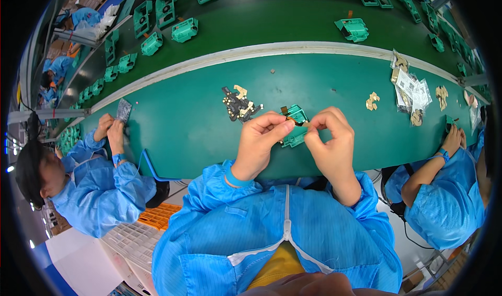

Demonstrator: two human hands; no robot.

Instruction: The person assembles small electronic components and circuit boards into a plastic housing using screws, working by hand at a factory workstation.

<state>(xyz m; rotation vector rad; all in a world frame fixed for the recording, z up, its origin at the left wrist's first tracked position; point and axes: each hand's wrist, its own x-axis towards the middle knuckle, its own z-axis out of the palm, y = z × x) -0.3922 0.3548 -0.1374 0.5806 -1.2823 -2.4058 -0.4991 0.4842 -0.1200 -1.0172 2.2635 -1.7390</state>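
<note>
A teal plastic housing point(297, 137) lies on the green bench in front of me, partly hidden by my fingers. My left hand point(261, 142), wearing a blue wrist band, is closed in a pinch over the housing's upper left part. A small dark and orange part shows at those fingertips, too small to name surely. From the other side, my right hand point(333, 142) pinches a small tan piece point(307, 124) between thumb and forefinger. Just beyond my left hand is a pile of small black and cream parts point(240, 105).
Tan pieces point(372, 101) lie to the right, near clear bags with white labels point(413, 89). Behind a pale rail point(235, 60), a dark green belt point(272, 19) carries several teal housings point(185, 29). Co-workers in blue sit at left point(99, 191) and right point(444, 202), their hands on parts.
</note>
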